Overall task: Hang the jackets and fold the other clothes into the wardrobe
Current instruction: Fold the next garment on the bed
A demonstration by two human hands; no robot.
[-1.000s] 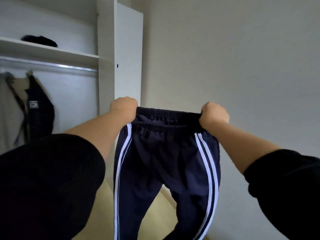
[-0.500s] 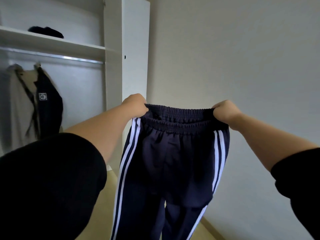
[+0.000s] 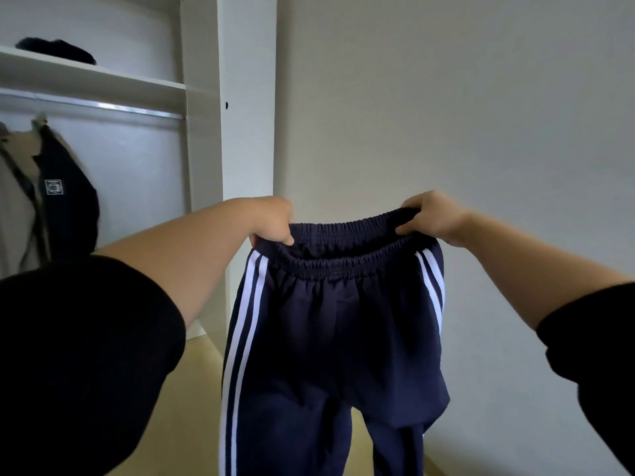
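Navy track pants (image 3: 330, 338) with white side stripes hang in front of me, held up by the elastic waistband. My left hand (image 3: 271, 221) grips the waistband's left end and my right hand (image 3: 433, 216) pinches its right end. The legs drop out of the bottom of the frame. To the left stands the open white wardrobe (image 3: 202, 159) with a metal hanging rail (image 3: 103, 106). A beige jacket (image 3: 15, 201) and a dark jacket (image 3: 68, 201) hang from the rail at the far left.
A dark folded item (image 3: 56, 51) lies on the wardrobe's upper shelf (image 3: 103, 79). A plain white wall (image 3: 446, 115) fills the right side. Yellowish floor (image 3: 192, 389) shows below, between the wardrobe and the pants.
The pants and both hands sit lower and further right in view. The waistband is stretched wider, and more of the wardrobe shows on the left.
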